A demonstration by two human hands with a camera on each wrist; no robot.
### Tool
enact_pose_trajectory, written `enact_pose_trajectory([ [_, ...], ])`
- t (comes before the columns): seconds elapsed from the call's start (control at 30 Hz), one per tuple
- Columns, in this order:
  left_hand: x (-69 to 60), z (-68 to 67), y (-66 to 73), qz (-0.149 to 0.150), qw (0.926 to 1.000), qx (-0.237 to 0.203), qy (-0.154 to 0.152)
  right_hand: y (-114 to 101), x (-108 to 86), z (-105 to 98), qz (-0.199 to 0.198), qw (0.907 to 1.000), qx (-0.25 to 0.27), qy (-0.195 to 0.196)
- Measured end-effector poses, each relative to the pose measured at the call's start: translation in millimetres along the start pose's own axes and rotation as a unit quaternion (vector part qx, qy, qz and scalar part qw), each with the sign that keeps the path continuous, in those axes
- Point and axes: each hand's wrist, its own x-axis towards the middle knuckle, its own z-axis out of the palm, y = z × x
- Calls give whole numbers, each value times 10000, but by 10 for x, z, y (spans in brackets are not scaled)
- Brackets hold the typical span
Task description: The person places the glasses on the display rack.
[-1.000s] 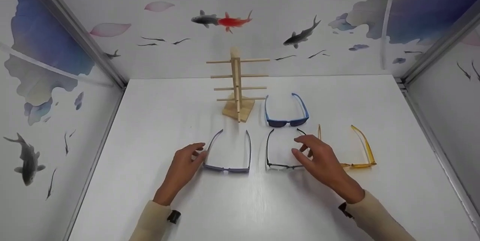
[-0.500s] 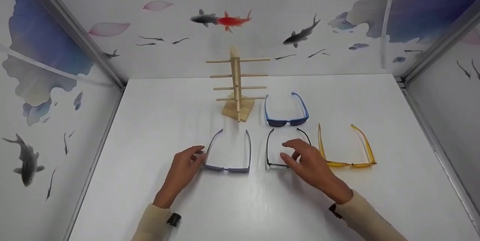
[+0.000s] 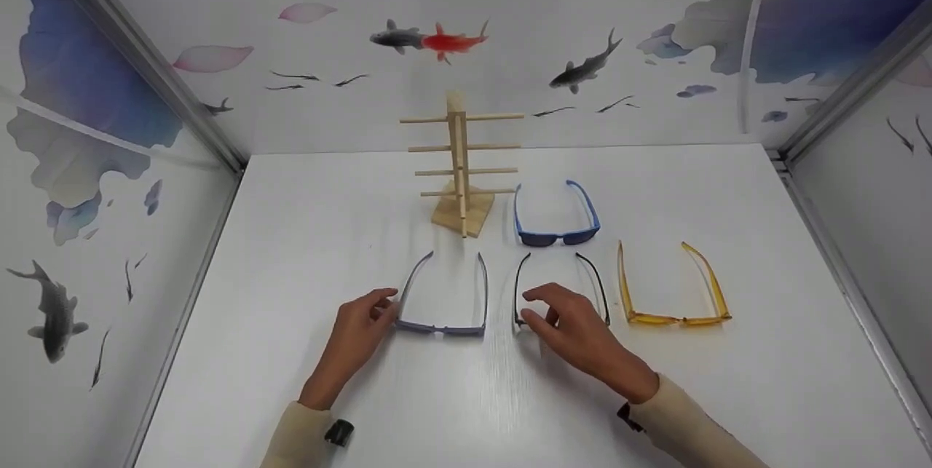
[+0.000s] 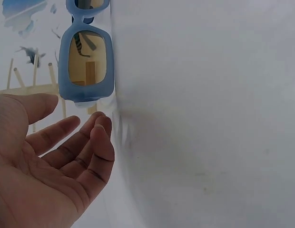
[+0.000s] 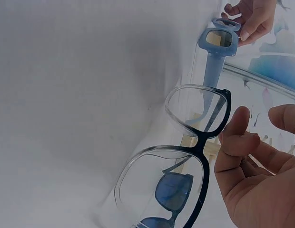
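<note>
My left hand is beside the left end of the grey-blue glasses, fingers loosely bent. In the left wrist view a small gap shows between its fingertips and the thick blue frame. Over the black-and-clear glasses hovers my right hand, covering much of their front in the head view. Its fingers bend loosely and hold nothing; the right wrist view shows them beside the dark top rim. Both pairs stand on the white table with temples unfolded, pointing away from me.
A wooden display rack with several pegs stands at the back middle. Blue sunglasses lie to its right, and yellow glasses lie on the right of the table. Printed walls enclose the back and sides.
My right hand has moved left across the black-and-clear glasses, away from the yellow glasses, which now show fully. The black-and-clear pair has shifted very slightly. My left hand has hardly moved.
</note>
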Motion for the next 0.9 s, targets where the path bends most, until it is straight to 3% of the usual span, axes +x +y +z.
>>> enact_pose_trajectory([
  [0.4, -13, 13, 0, -70, 10000, -43, 0, -233, 26, 240, -143, 9992, 213, -297],
  [0.77, -19, 39, -13, -132, 9999, -50, -58, -306, 53, 450, -38, 9997, 94, -231],
  [0.9, -23, 56, -19, -95, 9999, -51, 1, -318, 80, 473, 219, 9994, 94, -233],
])
